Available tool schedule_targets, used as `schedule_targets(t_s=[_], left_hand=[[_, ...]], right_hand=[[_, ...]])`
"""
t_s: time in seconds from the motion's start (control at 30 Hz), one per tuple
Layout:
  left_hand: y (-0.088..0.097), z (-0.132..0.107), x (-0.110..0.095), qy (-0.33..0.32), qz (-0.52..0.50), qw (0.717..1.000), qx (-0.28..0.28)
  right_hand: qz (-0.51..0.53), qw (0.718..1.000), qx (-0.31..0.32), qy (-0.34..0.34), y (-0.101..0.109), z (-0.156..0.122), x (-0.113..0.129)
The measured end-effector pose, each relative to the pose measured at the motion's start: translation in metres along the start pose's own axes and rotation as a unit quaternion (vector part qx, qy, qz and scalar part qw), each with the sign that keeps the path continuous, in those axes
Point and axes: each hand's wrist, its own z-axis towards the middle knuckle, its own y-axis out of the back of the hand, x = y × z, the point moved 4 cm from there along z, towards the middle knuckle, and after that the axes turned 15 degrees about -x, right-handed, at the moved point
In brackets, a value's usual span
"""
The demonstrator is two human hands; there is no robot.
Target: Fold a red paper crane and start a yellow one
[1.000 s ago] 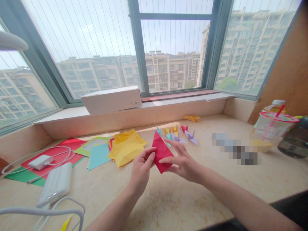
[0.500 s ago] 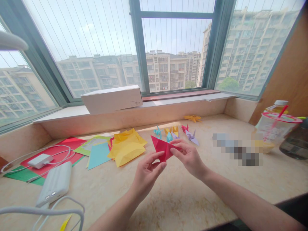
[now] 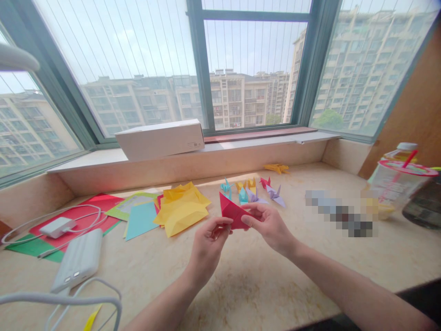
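A piece of red origami paper (image 3: 231,212), folded into a pointed shape, is held up above the counter between both hands. My left hand (image 3: 211,246) pinches its lower left edge with thumb and fingers. My right hand (image 3: 270,225) grips its right side, the thumb lying across the front and the fingers behind. Just beyond stand several small folded paper cranes: a light blue crane (image 3: 226,186), a red crane (image 3: 265,183) and a purple crane (image 3: 275,196) among them. The paper's back and some fingertips are hidden.
Yellow paper sheets (image 3: 182,211), a light blue sheet (image 3: 141,221) and a red sheet (image 3: 108,204) lie to the left. Nearby are a white power bank (image 3: 81,257) and a charger (image 3: 58,227) with cables. A plastic cup (image 3: 396,188) stands right; a white box (image 3: 161,140) rests on the sill.
The left fingers have closed from a looser hold into a pinch at the paper's lower edge. The red paper has turned slightly and looks narrower, its right point now hidden by the right hand.
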Motion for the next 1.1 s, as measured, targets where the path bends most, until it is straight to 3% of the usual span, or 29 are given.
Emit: schedule_targets(t_s=[0.13,0.4,0.63,0.87,1.1], left_hand=[[-0.003,-0.003,-0.002,-0.01,0.022,1.0,0.006],[-0.004,-0.002,0.0,0.022,-0.016,1.0,0.005],[-0.003,-0.002,0.0,0.012,-0.015,0.999,0.025],[0.005,0.007,-0.002,0.02,-0.011,0.999,-0.034],[0.006,0.011,-0.001,0.019,-0.009,0.999,-0.041]], right_hand=[[-0.016,1.0,-0.008,-0.019,0.0,-0.002,0.002],[-0.032,0.999,0.003,0.001,-0.001,-0.004,0.0],[-0.032,0.999,-0.016,0.008,-0.001,-0.005,0.003],[-0.036,0.994,0.104,-0.023,-0.003,-0.004,0.012],[-0.1,0.994,0.034,0.006,0.002,-0.003,0.011]])
